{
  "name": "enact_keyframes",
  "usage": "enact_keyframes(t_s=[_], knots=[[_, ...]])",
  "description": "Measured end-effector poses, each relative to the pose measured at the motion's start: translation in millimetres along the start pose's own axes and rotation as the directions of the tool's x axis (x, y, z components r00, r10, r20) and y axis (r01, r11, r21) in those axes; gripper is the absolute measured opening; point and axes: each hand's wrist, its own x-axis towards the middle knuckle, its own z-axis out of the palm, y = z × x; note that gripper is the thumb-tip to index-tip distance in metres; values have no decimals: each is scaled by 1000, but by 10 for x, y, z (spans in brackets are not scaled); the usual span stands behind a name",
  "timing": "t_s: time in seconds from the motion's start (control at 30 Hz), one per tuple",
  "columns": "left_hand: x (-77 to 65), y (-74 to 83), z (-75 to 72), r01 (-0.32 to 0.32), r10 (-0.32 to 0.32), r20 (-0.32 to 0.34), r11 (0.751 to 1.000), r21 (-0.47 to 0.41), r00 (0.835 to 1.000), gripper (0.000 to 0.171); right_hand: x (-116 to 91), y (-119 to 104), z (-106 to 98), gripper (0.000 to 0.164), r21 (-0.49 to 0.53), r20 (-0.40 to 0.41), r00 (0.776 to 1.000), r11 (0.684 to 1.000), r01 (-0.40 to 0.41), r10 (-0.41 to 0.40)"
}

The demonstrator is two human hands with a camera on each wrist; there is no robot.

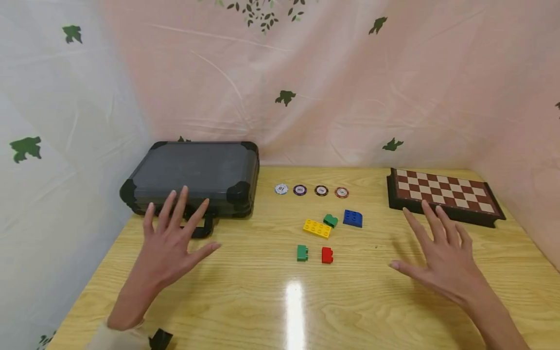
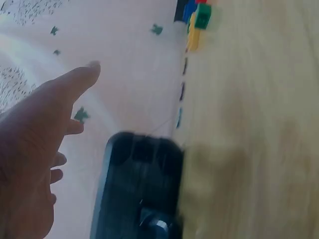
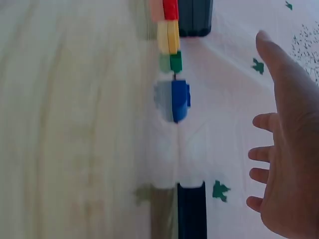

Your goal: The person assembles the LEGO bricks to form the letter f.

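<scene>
Hovering with fingers spread, left hand (image 1: 171, 253) near the case (image 1: 197, 169) and right hand (image 1: 447, 261) near the board (image 1: 447, 190) hold nothing; chips (image 1: 299, 190) lie flat, seemingly to be readable

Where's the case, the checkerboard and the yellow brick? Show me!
Case (image 1: 197, 169), head view: its grey top.
Checkerboard (image 1: 445, 191), head view: its squared top.
Yellow brick (image 1: 317, 229), head view: its studded top.

- Dark grey hard case (image 1: 197, 165), black-cornered, closed, lying flat just beyond the left hand (image 1: 172, 245).
- Brown-and-cream chessboard (image 1: 444, 188), flat just beyond the right hand (image 1: 446, 260).
</scene>
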Motion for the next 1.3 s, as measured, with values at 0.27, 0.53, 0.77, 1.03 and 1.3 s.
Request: enact_keyframes(t_s=[0.27,0.53,0.77,1.03,1.3], knots=[[141,497,316,-54,127,187,934,-354,974,72,172,-392,239,74,279,28,995,957,81,-93],[238,836,528,-39,171,218,861,-506,961,62,241,-580,464,41,398,89,986,912,96,-143],[332,973,706,25,162,257,801,-598,953,55,267,-636,621,42,417,119,981,905,91,-153],[388,1074,850,25,195,276,775,-631,941,51,319,-667,697,39,445,102,979,888,114,-177],[452,1147,988,44,192,295,769,-638,936,46,364,-728,764,39,461,94,979,880,116,-179]])
